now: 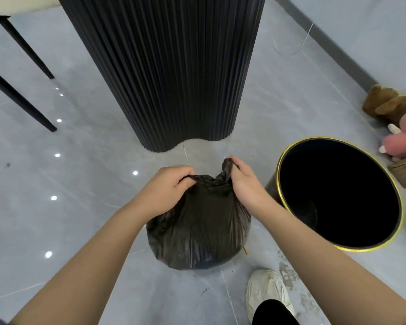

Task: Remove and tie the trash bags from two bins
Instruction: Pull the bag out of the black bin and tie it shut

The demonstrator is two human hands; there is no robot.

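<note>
chair legs (21,97): black, far left, well apart from the work.
fluted column (169,66): dark, ribbed, stands on the floor beyond the bag; not touching it.
left grip (171,184): closed, fingers curled round a gathered flap of the bag's mouth.
trash bag (197,221): black, out of the bin, sitting on the grey floor between the two forearms, just left of the bin. The body bulges round and the mouth is bunched at the top.
handling: thin, soft film, likely slick and light to middling in weight. It will sag and stretch, so take it by the two twisted ears at the mouth, never by the belly. A tan sliver (245,250) lies at its lower right edge, perhaps a stick; cannot tell if it pierces the film. Tear risk if yanked.
right grip (244,181): closed, pinching the other flap, which is twisted upright.
shoe (267,289): pale, near the bag.
bin (277,181): gold-rimmed, dark inside, no liner showing over the rim.
plush toys (394,106): far right, on the floor.
</note>
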